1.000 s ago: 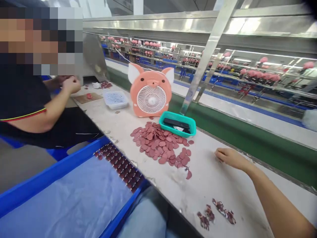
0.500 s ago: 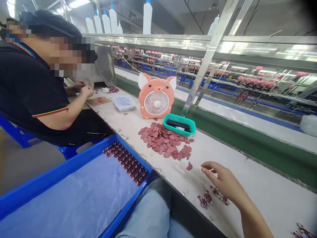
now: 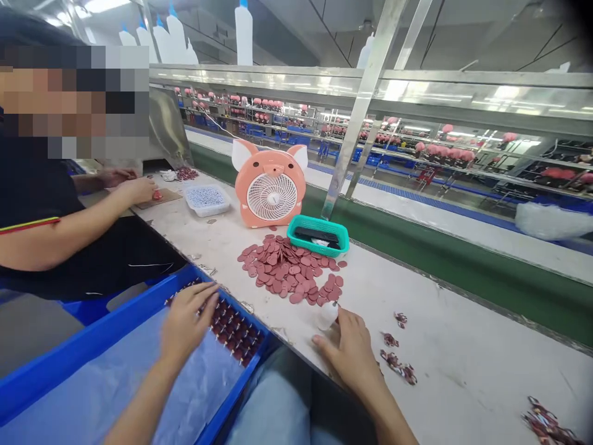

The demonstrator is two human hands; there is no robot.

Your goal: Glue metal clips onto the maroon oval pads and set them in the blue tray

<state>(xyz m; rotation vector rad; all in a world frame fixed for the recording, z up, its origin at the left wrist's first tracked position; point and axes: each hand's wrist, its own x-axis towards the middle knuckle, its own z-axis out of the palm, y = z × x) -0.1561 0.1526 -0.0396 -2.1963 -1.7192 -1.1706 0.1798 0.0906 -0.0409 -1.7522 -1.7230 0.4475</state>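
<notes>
Hiding some dark red pieces (image 3: 234,327) in the blue tray (image 3: 92,340), the left hand (image 3: 186,324) curls loosely; I can't tell whether it grips. The right hand (image 3: 351,343), thumb spread, flanks a white bottle (image 3: 327,316), contact unclear; red discs (image 3: 290,272) crowd beyond.

Fan (image 3: 254,201) near bench's (image 3: 458,371) far edge; teal basket (image 3: 319,250) just right. White bottles (image 3: 244,37) on shelf (image 3: 278,76).

The light is bright and even, with a ceiling lamp (image 3: 106,5) glowing at ten o'clock and glare along the metal beam (image 3: 445,89) toward two. Deep shadow lies beneath the counter (image 3: 463,364) at six. Slight motion blur softens the left hand (image 3: 188,324) at eight.
</notes>
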